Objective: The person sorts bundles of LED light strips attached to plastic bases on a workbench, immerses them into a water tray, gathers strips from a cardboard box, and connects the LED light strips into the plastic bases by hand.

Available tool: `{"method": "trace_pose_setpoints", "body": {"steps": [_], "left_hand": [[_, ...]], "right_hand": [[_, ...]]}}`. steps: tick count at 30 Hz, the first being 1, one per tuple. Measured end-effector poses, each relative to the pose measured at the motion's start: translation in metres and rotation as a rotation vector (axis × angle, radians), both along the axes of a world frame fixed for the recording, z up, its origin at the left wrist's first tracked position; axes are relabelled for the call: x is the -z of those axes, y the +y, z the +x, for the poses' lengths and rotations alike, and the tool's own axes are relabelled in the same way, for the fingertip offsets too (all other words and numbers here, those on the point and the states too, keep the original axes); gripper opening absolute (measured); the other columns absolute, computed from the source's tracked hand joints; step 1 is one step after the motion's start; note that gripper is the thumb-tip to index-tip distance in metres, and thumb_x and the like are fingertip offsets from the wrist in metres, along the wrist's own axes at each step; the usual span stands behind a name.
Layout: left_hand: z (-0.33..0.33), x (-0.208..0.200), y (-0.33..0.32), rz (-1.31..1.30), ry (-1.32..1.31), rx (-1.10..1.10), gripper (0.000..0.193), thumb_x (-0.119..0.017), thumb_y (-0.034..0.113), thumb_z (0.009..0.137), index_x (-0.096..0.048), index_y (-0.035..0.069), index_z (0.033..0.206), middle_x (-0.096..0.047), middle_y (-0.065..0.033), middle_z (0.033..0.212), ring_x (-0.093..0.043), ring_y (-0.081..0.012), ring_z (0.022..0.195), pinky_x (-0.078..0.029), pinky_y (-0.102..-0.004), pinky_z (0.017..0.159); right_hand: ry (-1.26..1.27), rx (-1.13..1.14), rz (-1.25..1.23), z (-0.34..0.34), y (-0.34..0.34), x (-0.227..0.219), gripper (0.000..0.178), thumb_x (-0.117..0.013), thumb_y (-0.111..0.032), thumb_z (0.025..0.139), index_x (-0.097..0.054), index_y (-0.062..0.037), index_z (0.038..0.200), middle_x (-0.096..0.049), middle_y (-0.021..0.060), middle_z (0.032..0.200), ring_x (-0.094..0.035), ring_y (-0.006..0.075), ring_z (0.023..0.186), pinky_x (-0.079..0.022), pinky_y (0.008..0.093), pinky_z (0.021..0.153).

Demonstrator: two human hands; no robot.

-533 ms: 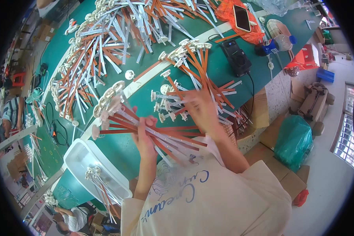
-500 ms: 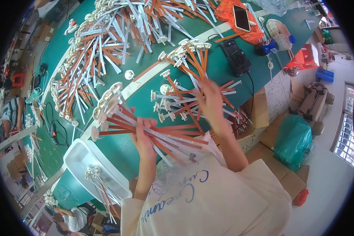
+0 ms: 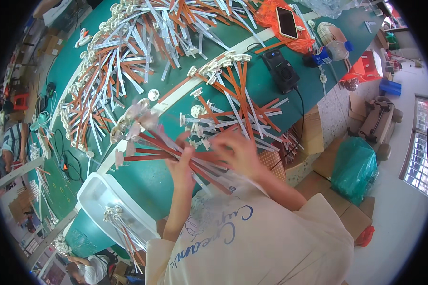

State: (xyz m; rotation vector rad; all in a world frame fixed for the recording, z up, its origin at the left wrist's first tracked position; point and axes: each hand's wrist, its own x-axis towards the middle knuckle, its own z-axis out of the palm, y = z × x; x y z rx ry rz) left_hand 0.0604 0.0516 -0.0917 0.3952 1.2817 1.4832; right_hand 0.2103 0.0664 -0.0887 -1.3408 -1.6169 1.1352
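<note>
My left hand is closed round a fanned bundle of flat LED light strips, some white and some orange-brown. Their round white ends point up and to the left, smeared by motion. Close by on the right, my right hand is bent over the tail ends of the bundle. Its fingers are blurred, so whether they grip a strip does not show. Just beyond it, a smaller loose group of the same strips lies crossed on the green table.
A large heap of strips covers the far table. A white plastic tub with a few strips stands at the left. A phone on an orange bag, a black charger and a bottle sit at the far right.
My right hand has come down and left from the loose group to the held bundle. The bundle's round ends have shifted slightly in my left hand, which stays closed.
</note>
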Motion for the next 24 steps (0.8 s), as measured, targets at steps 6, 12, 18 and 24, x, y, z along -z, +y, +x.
{"method": "trace_pose_setpoints", "body": {"steps": [6, 12, 18, 24], "left_hand": [[0.002, -0.003, 0.006, -0.044, -0.128, -0.056, 0.020, -0.054, 0.004, 0.085, -0.044, 0.005, 0.101, -0.041, 0.0012, 0.070, -0.037, -0.0074, 0.060, -0.035, -0.0237, 0.054], [-0.001, 0.018, 0.011, -0.103, -0.154, -0.014, 0.015, -0.052, 0.011, 0.089, -0.040, 0.009, 0.080, -0.033, 0.0034, 0.061, -0.033, -0.0064, 0.053, -0.028, -0.0229, 0.048], [-0.001, 0.026, 0.012, -0.108, -0.159, -0.015, 0.021, -0.051, 0.014, 0.090, -0.037, 0.009, 0.075, -0.030, 0.0039, 0.058, -0.030, -0.0062, 0.050, -0.026, -0.0230, 0.046], [0.004, 0.018, 0.012, -0.106, -0.009, 0.034, 0.008, -0.051, 0.011, 0.088, -0.045, 0.005, 0.087, -0.037, 0.0025, 0.062, -0.036, -0.0069, 0.053, -0.029, -0.0229, 0.049]], "right_hand": [[0.091, 0.120, -0.147, 0.010, 0.018, 0.045, 0.011, -0.063, -0.009, 0.079, -0.061, -0.0019, 0.088, -0.061, 0.0092, 0.081, -0.060, 0.0171, 0.077, -0.046, 0.0255, 0.065], [-0.220, 0.302, -0.107, 0.021, 0.041, 0.085, 0.017, -0.062, -0.012, 0.081, -0.058, 0.0014, 0.090, -0.060, 0.0089, 0.074, -0.061, 0.0173, 0.069, -0.046, 0.0231, 0.060], [-0.123, 0.138, -0.150, 0.001, 0.036, 0.081, 0.021, -0.064, -0.011, 0.079, -0.057, 0.0019, 0.094, -0.060, 0.0091, 0.072, -0.060, 0.0130, 0.067, -0.046, 0.0256, 0.058], [0.012, 0.096, -0.133, -0.012, 0.007, 0.024, 0.026, -0.067, -0.011, 0.076, -0.058, -0.0026, 0.099, -0.060, 0.0119, 0.083, -0.062, 0.0183, 0.070, -0.047, 0.0275, 0.059]]}}
